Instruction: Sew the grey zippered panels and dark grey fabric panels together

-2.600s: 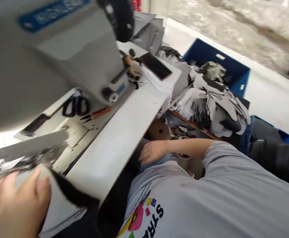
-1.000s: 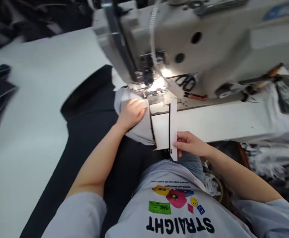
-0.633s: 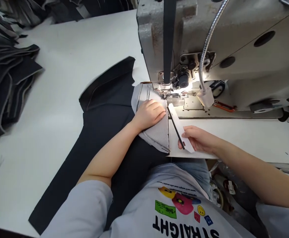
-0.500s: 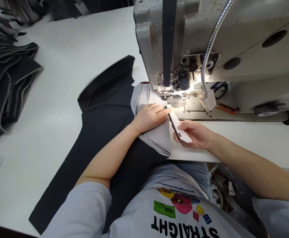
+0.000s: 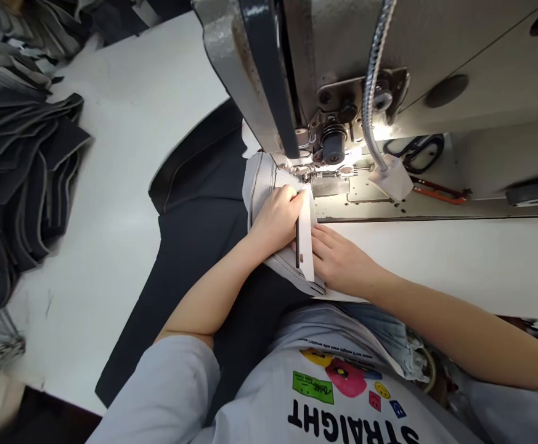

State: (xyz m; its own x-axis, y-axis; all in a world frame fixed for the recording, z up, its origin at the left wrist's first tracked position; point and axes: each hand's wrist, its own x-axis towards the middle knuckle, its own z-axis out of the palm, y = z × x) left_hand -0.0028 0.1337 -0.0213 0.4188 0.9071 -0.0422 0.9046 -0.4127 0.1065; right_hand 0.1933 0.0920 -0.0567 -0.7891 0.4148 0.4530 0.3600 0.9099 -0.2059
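My left hand [image 5: 278, 217] is closed, pinching the upper end of a stiff-looking white strip [image 5: 305, 237] with a dark edge and a small brown slot. The strip lies on a light grey mesh-like fabric panel [image 5: 259, 185] just in front of the sewing machine's needle area [image 5: 305, 176]. My right hand [image 5: 342, 259] lies flat against the strip's right side, fingers stretched out on the panel's edge; its thumb is hidden. Beneath the panel, a large black fabric piece [image 5: 195, 228] spreads over the table and down toward my lap.
The sewing machine head [image 5: 342, 55] rises over the work, with a flexible metal lamp neck [image 5: 373, 80] hanging in front. Scissors [image 5: 419, 151] and an orange-handled tool [image 5: 439, 190] lie on the machine bed. Dark fabric pieces [image 5: 32, 179] are heaped on the white table [image 5: 116, 123] at left.
The white strip has swung from slanting to nearly upright and moved left onto the grey panel. My right hand has moved left and flattened beside it; my left fingers have curled onto its top.
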